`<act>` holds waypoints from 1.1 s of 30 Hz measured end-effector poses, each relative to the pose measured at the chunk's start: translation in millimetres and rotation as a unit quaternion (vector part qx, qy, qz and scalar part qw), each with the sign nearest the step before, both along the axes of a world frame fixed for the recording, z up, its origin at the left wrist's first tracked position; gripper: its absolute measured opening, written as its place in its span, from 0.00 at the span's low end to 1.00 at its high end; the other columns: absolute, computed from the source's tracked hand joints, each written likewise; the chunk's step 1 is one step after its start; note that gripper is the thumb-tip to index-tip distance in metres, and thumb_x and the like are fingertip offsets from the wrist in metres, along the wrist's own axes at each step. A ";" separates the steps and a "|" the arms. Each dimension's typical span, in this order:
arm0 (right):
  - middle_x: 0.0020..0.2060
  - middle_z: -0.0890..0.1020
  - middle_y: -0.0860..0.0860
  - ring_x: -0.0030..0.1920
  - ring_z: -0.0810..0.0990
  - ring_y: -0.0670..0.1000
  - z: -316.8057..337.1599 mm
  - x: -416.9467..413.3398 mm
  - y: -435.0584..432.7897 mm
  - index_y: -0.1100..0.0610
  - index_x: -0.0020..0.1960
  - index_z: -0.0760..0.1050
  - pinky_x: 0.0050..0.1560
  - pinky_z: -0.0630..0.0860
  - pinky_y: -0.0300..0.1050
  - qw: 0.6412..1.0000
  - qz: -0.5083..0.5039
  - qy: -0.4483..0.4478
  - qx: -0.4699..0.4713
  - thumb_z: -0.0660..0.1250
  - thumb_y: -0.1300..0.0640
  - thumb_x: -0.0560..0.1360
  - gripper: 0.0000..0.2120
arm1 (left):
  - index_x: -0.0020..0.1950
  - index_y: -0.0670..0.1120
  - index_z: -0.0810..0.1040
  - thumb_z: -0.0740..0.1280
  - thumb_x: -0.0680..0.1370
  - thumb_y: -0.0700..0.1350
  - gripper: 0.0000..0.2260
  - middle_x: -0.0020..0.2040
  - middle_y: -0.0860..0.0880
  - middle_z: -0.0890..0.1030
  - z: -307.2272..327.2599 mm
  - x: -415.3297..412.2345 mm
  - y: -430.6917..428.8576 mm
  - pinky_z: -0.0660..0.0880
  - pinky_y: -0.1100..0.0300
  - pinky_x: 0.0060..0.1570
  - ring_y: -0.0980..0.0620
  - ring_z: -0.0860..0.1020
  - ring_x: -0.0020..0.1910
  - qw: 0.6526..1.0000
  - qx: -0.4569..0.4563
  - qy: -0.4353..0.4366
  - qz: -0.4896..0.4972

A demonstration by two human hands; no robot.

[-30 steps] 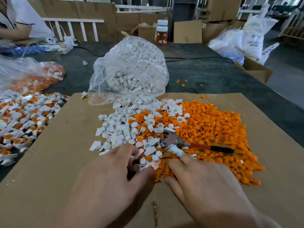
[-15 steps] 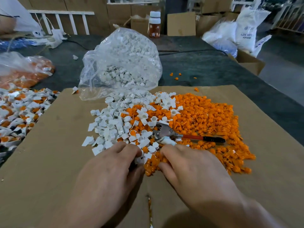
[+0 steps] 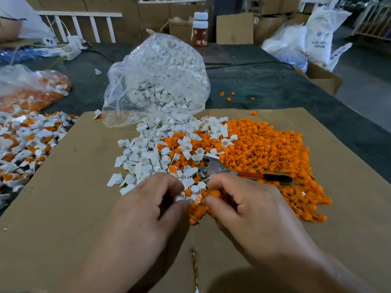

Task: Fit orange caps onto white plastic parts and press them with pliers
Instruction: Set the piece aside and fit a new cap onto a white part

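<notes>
left hand (image 3: 146,210) pinches a white part (image 3: 181,197); right hand (image 3: 251,208) curls over orange caps (image 3: 215,193), grip unclear. pieces probably light, rigid: pinch the rims.

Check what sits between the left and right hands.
Head view: loose white parts and orange caps from the pile's near edge fill the gap between the left hand and right hand; pliers lie just beyond.

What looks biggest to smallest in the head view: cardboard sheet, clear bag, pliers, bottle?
1. cardboard sheet
2. clear bag
3. pliers
4. bottle, though it stands farthest from the camera, so its real size is unsure.
</notes>
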State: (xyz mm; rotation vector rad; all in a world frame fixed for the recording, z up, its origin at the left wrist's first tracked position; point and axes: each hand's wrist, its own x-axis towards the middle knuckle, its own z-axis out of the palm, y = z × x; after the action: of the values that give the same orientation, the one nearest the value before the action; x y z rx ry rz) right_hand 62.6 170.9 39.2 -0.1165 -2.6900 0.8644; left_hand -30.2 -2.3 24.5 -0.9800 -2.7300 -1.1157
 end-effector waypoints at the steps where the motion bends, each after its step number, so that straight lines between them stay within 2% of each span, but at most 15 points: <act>1: 0.36 0.77 0.40 0.41 0.78 0.41 -0.2 -0.4 0.8 0.41 0.52 0.73 0.37 0.75 0.38 1.000 0.003 0.000 -0.019 0.63 0.44 0.77 0.05 | 0.49 0.66 0.74 0.69 0.70 0.60 0.10 0.45 0.65 0.78 -0.1 0.1 -0.3 0.70 0.66 0.31 0.65 0.77 0.43 0.998 0.039 -0.051 0.015; 3: 0.39 0.78 0.39 0.38 0.80 0.42 -0.6 -0.3 2.1 0.39 0.54 0.73 0.34 0.78 0.41 0.998 0.007 0.000 -0.063 0.61 0.42 0.76 0.08 | 0.50 0.65 0.80 0.74 0.67 0.57 0.12 0.39 0.57 0.82 0.1 1.2 3.2 0.77 0.66 0.34 0.58 0.80 0.35 0.962 0.165 -0.215 0.021; 5: 0.37 0.80 0.41 0.33 0.81 0.43 -2.1 -0.8 1.7 0.38 0.55 0.74 0.30 0.79 0.41 0.990 0.011 0.000 -0.139 0.65 0.44 0.76 0.08 | 0.47 0.53 0.85 0.76 0.63 0.45 0.13 0.37 0.45 0.81 0.9 3.1 7.8 0.79 0.55 0.33 0.48 0.81 0.32 0.871 0.308 -0.382 -0.001; 7: 0.33 0.81 0.47 0.28 0.80 0.45 -4.6 -0.6 -0.4 0.37 0.54 0.75 0.27 0.77 0.41 0.967 0.014 -0.007 -0.255 0.69 0.46 0.75 0.09 | 0.47 0.45 0.86 0.75 0.61 0.36 0.15 0.36 0.40 0.79 2.2 6.6 11.1 0.78 0.57 0.30 0.46 0.80 0.31 0.797 0.381 -0.468 -0.032; 9: 0.31 0.81 0.51 0.26 0.79 0.49 -8.2 -0.8 -0.5 0.38 0.53 0.76 0.26 0.76 0.43 0.945 0.027 -0.011 -0.326 0.70 0.43 0.71 0.11 | 0.45 0.41 0.85 0.76 0.60 0.29 0.16 0.34 0.37 0.80 6.1 9.0 13.5 0.78 0.59 0.29 0.46 0.80 0.30 0.767 0.388 -0.508 -0.056; 12: 0.31 0.82 0.53 0.26 0.80 0.51 -10.4 -1.7 1.0 0.38 0.55 0.77 0.27 0.77 0.46 0.931 0.053 -0.022 -0.360 0.69 0.39 0.68 0.15 | 0.41 0.39 0.84 0.75 0.61 0.28 0.12 0.34 0.36 0.79 10.7 8.5 13.6 0.78 0.60 0.27 0.46 0.79 0.29 0.758 0.393 -0.517 -0.063; 14: 0.32 0.82 0.54 0.28 0.81 0.52 -11.5 -2.0 1.6 0.38 0.56 0.77 0.29 0.79 0.49 0.922 0.068 -0.029 -0.380 0.68 0.40 0.69 0.16 | 0.39 0.40 0.83 0.75 0.62 0.32 0.08 0.33 0.37 0.78 11.5 8.5 13.6 0.74 0.60 0.25 0.47 0.77 0.28 0.767 0.394 -0.503 -0.055; 16: 0.34 0.83 0.55 0.30 0.82 0.54 -11.2 -2.5 -0.1 0.37 0.58 0.77 0.31 0.80 0.52 0.913 0.084 -0.031 -0.398 0.68 0.41 0.70 0.16 | 0.37 0.40 0.82 0.77 0.60 0.32 0.09 0.30 0.39 0.77 11.5 10.1 14.7 0.72 0.60 0.24 0.48 0.74 0.26 0.778 0.393 -0.488 -0.052; 20: 0.36 0.83 0.56 0.30 0.82 0.56 -8.8 -3.6 -1.9 0.38 0.57 0.77 0.30 0.79 0.52 0.900 0.094 -0.018 -0.425 0.69 0.45 0.71 0.15 | 0.36 0.38 0.80 0.77 0.60 0.30 0.09 0.26 0.41 0.73 14.0 12.8 16.6 0.72 0.60 0.24 0.50 0.72 0.22 0.753 0.436 -0.491 -0.036; 21: 0.35 0.84 0.56 0.30 0.82 0.56 -8.1 -4.0 -2.0 0.38 0.56 0.77 0.30 0.78 0.52 0.897 0.093 -0.019 -0.432 0.70 0.45 0.70 0.14 | 0.36 0.39 0.80 0.78 0.61 0.33 0.09 0.26 0.43 0.73 13.6 11.8 15.4 0.71 0.60 0.24 0.51 0.72 0.22 0.761 0.432 -0.482 -0.025; 23: 0.34 0.83 0.57 0.29 0.81 0.55 -7.7 -4.6 -1.8 0.41 0.53 0.77 0.30 0.78 0.51 0.891 0.088 -0.018 -0.446 0.71 0.46 0.68 0.13 | 0.35 0.43 0.81 0.80 0.58 0.44 0.12 0.26 0.45 0.72 12.6 8.9 12.3 0.67 0.62 0.23 0.52 0.69 0.23 0.803 0.396 -0.446 0.000; 25: 0.32 0.83 0.57 0.28 0.81 0.55 -8.1 -4.7 -1.7 0.43 0.52 0.77 0.29 0.78 0.52 0.890 0.082 -0.015 -0.448 0.72 0.47 0.68 0.13 | 0.33 0.45 0.80 0.80 0.58 0.42 0.10 0.27 0.45 0.72 13.9 7.4 12.0 0.67 0.62 0.21 0.52 0.68 0.24 0.819 0.379 -0.431 0.015; 26: 0.32 0.83 0.57 0.28 0.81 0.54 -8.4 -4.7 -1.7 0.44 0.52 0.78 0.29 0.78 0.52 0.892 0.081 -0.013 -0.445 0.72 0.47 0.69 0.12 | 0.32 0.45 0.80 0.79 0.57 0.37 0.11 0.27 0.43 0.73 14.7 7.9 12.7 0.68 0.61 0.21 0.51 0.69 0.23 0.809 0.382 -0.446 0.013; 29: 0.32 0.83 0.57 0.28 0.81 0.54 -8.1 -4.4 -0.5 0.44 0.53 0.78 0.28 0.77 0.50 0.894 0.079 -0.005 -0.441 0.72 0.48 0.71 0.11 | 0.31 0.44 0.79 0.76 0.57 0.41 0.08 0.28 0.38 0.75 19.5 11.9 15.6 0.72 0.60 0.20 0.47 0.72 0.22 0.769 0.397 -0.500 0.015; 33: 0.34 0.83 0.57 0.29 0.81 0.53 -5.5 -5.5 1.9 0.46 0.53 0.80 0.31 0.77 0.43 0.882 0.094 -0.001 -0.461 0.69 0.55 0.75 0.08 | 0.29 0.46 0.79 0.75 0.56 0.43 0.07 0.26 0.43 0.74 19.9 10.6 15.8 0.71 0.61 0.19 0.49 0.72 0.23 0.777 0.406 -0.481 0.018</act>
State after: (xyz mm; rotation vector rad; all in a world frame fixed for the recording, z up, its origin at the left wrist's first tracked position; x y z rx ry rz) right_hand 57.2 172.9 33.8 -0.0599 -2.0636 2.1243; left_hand -19.5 13.5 44.4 -0.1910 -2.1175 -3.0263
